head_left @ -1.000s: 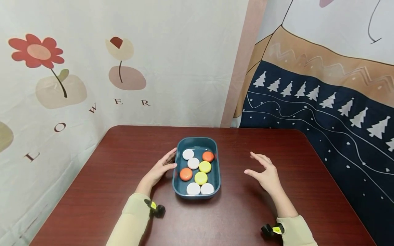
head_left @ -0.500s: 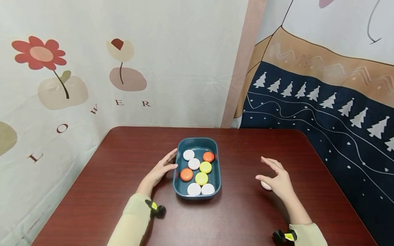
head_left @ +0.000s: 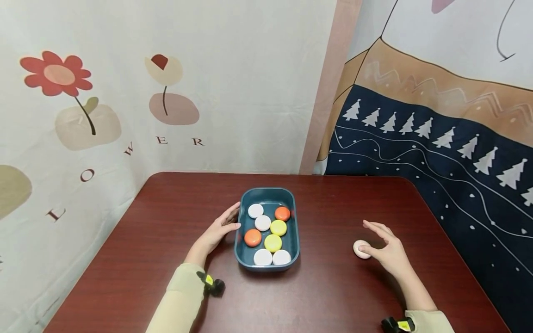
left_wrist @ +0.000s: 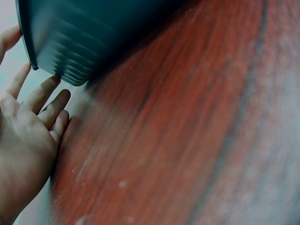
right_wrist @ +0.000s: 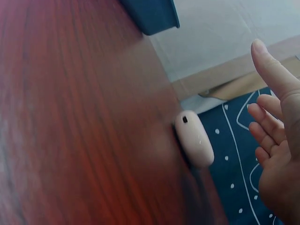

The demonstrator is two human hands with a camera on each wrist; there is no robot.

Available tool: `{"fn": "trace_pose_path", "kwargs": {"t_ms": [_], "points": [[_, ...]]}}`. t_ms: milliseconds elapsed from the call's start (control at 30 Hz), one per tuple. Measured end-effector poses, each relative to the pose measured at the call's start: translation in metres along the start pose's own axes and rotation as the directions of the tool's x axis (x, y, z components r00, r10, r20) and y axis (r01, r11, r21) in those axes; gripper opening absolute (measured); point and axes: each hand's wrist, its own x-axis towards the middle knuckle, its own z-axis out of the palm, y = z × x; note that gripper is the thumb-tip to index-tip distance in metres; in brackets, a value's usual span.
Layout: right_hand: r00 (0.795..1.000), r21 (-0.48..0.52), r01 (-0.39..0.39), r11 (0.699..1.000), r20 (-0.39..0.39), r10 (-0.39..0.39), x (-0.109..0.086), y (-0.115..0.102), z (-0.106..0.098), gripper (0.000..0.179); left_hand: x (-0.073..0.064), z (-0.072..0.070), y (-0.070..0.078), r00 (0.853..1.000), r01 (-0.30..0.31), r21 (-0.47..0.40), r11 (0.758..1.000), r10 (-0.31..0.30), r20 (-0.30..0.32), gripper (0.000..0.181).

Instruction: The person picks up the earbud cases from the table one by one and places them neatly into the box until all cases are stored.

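My left hand (head_left: 212, 235) rests at the left side of a dark blue rectangular tray (head_left: 235, 252), thumb at its rim and fingers along the outer wall. In the left wrist view its fingertips (left_wrist: 51, 83) meet the tray's ribbed side (left_wrist: 77, 51). Inside the tray lie several rounded discs: white ones (head_left: 263, 257), yellow ones (head_left: 273, 243) and orange ones (head_left: 252, 237). A white disc (head_left: 359, 249) sits on the table to the right, a small dark hole in its edge. Beside it is my right hand (head_left: 391, 252), fingers spread and holding nothing; its thumb overlaps the disc in the head view.
Everything stands on a reddish-brown wooden table (head_left: 320, 291) with rounded far corners. Behind it hangs a pale cloth (head_left: 250, 92) with printed flowers and letters. A dark blue tree-patterned cloth (head_left: 399, 148) covers the right side.
My right hand has moved right and nearer to me, and the white disc on the table has come into sight from behind it. My left hand stays at the tray.
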Motion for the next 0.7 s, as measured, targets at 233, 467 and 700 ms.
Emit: {"fn": "trace_pose_path", "kwargs": {"t_ms": [233, 467, 700], "points": [[0.999, 0.057, 0.044, 0.997, 0.026, -0.045, -0.003, 0.004, -0.005, 0.068, 0.002, -0.002, -0.009, 1.000, -0.024, 0.005, 1.000, 0.024, -0.011, 0.068], [0.993, 0.074, 0.088, 0.993, 0.078, -0.094, -0.002, 0.020, -0.007, 0.067, -0.008, 0.006, 0.020, 1.000, 0.010, -0.005, 1.000, -0.010, 0.006, 0.069], [0.990, 0.051, 0.054, 0.997, 0.130, -0.060, -0.004, 0.034, -0.007, 0.067, -0.009, 0.006, 0.020, 1.000, 0.008, -0.001, 1.000, -0.008, 0.010, 0.068]]}}
